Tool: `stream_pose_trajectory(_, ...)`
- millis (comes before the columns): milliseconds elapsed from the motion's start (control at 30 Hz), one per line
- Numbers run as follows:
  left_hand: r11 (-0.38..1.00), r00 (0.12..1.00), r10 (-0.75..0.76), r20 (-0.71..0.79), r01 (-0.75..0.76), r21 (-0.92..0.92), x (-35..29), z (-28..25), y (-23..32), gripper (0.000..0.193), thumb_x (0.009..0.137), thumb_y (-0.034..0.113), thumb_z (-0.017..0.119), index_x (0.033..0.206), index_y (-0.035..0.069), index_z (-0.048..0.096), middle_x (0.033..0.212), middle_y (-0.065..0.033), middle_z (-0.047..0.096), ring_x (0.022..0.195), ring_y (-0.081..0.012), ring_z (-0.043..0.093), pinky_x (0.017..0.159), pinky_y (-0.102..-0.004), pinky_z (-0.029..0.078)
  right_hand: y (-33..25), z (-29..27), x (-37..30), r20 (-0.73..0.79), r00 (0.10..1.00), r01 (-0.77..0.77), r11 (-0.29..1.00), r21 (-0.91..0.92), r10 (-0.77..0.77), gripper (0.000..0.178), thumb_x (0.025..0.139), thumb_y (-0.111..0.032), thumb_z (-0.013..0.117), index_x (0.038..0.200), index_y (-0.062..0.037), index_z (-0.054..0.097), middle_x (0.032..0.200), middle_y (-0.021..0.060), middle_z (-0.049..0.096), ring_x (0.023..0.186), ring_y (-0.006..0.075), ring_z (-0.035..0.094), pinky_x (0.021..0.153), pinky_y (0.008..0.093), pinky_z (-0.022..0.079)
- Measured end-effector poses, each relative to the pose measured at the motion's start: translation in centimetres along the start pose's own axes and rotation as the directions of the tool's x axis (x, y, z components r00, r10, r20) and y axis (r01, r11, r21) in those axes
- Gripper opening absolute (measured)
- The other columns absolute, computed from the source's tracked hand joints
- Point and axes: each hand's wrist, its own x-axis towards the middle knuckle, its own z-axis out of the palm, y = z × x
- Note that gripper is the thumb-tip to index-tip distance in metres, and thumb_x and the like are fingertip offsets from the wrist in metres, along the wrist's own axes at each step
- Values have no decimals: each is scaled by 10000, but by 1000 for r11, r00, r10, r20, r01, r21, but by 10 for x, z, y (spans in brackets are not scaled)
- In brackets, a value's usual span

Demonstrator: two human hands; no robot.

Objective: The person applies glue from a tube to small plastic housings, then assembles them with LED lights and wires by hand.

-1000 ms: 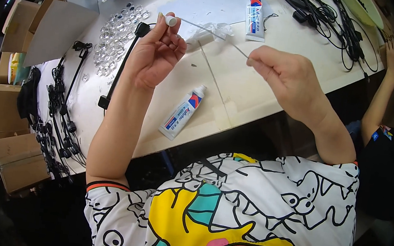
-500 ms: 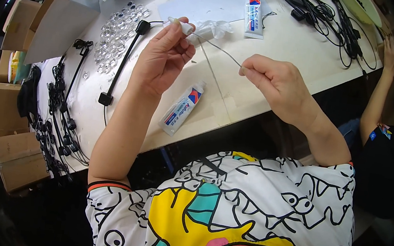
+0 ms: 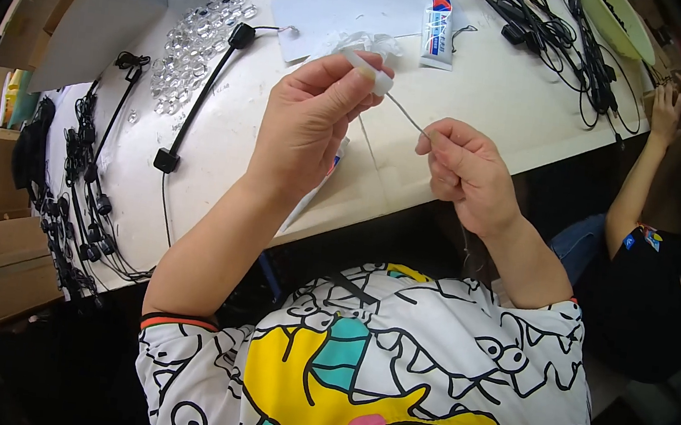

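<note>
Head view: left hand [image 3: 309,117] clamped, thumb against fingers, on a small white cylinder [image 3: 382,82], held up over the worktable [image 3: 399,177]. Right hand [image 3: 467,172] pinched shut on the thin grey cord [image 3: 406,114] that runs out from the cylinder's near end; a thin tail hangs below that fist.

Handling, my judgement: cylinder light, probably stiff, smooth enough to slip, so best gripped round its sides. Cord looks flexible, liable to kink; best pinched close to the cylinder.

Against half a second ago: hands nearer each other, cord span between them shorter; both sit closer to the wearer. Nearer squeeze tube [image 3: 303,205], in plain sight then, now mostly hidden behind left hand and forearm.
</note>
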Motion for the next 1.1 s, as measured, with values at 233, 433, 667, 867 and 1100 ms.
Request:
stream_pose_trajectory(233, 998, 994, 33, -104, -27, 58, 3, 0, -7, 199, 784, 120, 611, 942, 1, 595, 897, -67, 604, 835, -124, 543, 783, -253, 417, -8, 7, 7, -1, 997, -77, 996, 45, 78, 163, 872, -177, 456, 855, -28, 520, 536, -66, 322, 440, 12, 235, 390, 160, 190)
stream_pose_trajectory(433, 999, 982, 48, -183, -44, 23, 7, -5, 0, 214, 779, 122, 617, 948, -6, 592, 897, -66, 604, 831, -124, 541, 779, -246, 415, -10, 2, 4, -122, 984, 77, 935, -348, -126, 158, 840, -137, 492, 834, -9, 584, 625, -48, 450, 554, 10, 338, 489, 151, 268)
stream_pose_trajectory(667, 983, 998, 24, -52, -14, 181, 6, -10, 0, 175, 776, 96, 610, 909, -17, 612, 912, -71, 606, 836, -120, 539, 772, -240, 414, -11, 0, 10, -22, 920, 314, 772, -552, -390, 129, 824, -48, 483, 829, 29, 587, 737, -12, 551, 643, 40, 425, 586, 169, 343)
stream_pose_trajectory(867, 980, 998, 34, -61, -22, 196, 6, -4, 0, 199, 787, 111, 597, 935, -21, 597, 912, -77, 603, 841, -125, 541, 798, -251, 407, -18, 8, 13, -47, 959, 227, 859, -459, -278, 143, 824, -75, 484, 819, 16, 594, 688, -27, 521, 619, 27, 393, 560, 166, 317)
stream_pose_trajectory(1100, 977, 994, 35, -101, -12, 212, 13, -8, 3, 252, 802, 146, 587, 978, -33, 572, 921, -93, 597, 820, -120, 551, 816, -278, 431, -17, 7, 17, -103, 971, 156, 901, -404, -214, 164, 824, -115, 482, 815, 7, 591, 639, -52, 466, 592, 15, 353, 537, 165, 287)
